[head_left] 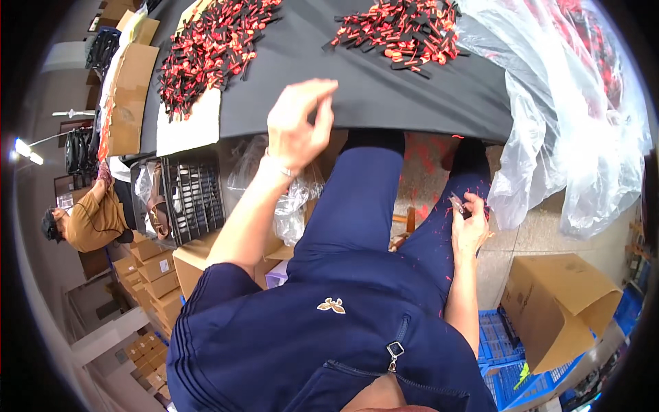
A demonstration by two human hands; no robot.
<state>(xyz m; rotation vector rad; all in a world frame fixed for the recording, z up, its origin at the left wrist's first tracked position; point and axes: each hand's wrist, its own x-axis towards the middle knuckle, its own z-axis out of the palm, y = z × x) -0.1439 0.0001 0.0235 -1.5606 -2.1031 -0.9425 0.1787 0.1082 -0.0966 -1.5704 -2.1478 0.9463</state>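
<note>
My left hand (296,123) is raised at the near edge of a black-covered table (357,96), with fingers curled loosely and nothing visibly held. My right hand (470,223) rests low on my right thigh, closed on a small cutting tool (458,204) whose tip pokes out above the fingers. On the table lie two heaps of small red-and-black plastic parts, one (209,48) at the left and one (401,31) toward the right. Red trimmings speckle my dark blue trouser leg (439,240).
A large clear plastic bag (576,130) with red parts hangs off the table's right side. A black crate (185,196) and cardboard boxes (154,268) stand at left, where another person (89,220) sits. An open cardboard box (559,305) and blue crates (508,357) are at lower right.
</note>
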